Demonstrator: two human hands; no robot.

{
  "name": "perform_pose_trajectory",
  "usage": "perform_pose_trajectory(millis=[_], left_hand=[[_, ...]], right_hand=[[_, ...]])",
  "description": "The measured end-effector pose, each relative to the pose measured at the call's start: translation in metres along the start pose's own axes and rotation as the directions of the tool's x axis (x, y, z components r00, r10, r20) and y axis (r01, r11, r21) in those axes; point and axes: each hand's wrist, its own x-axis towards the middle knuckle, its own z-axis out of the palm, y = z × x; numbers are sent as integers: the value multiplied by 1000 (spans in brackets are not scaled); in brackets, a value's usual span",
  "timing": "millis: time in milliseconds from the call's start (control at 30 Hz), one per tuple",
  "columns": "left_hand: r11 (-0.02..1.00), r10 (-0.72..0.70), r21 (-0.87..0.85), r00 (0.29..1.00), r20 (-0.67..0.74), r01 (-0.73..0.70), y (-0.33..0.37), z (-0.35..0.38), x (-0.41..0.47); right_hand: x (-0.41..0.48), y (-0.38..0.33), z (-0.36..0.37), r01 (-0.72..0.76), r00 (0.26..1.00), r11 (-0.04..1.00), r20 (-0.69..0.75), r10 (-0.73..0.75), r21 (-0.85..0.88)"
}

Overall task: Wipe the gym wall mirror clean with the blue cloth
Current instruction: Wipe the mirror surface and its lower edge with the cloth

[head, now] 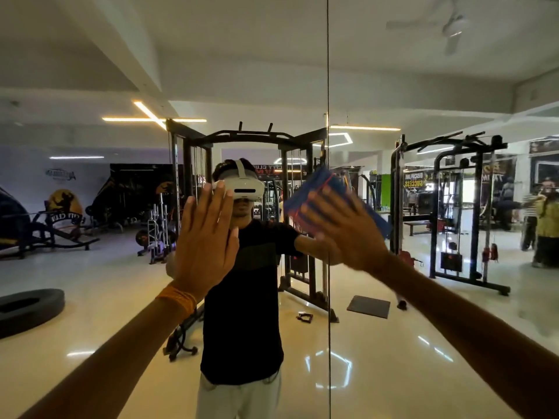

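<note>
Wiping seemingly under way. Soft blue cloth with thin red lines [320,189] flat on the big shiny gym wall mirror [90,297], at about 2 o'clock from the middle of the view, right over the thin dark seam [328,86] between two glass panes. Right hand [344,228] on top of it, fingers straight and spread, pressing it to the glass so as to rub a wide patch. Blurry, so likely sliding. Left hand [205,237] at 9 o'clock from the cloth, bare, fingers straight and close together, palm seeming to rest on the glass, likely for balance. Orange band [177,297] round that wrist. Likely more glass to wipe low at 6 o'clock.
</note>
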Motion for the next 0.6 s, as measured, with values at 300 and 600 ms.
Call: perform_pose_trajectory(millis=[300,600], left_hand=[[998,30,-62,999,12,-29,-5,-4,3],[996,-85,-14,994,-64,84,-69,-35,60]], right_hand=[[14,-80,8,42,999,999,23,-43,34],[119,-38,-14,-523,836,847,-131,532,99]])
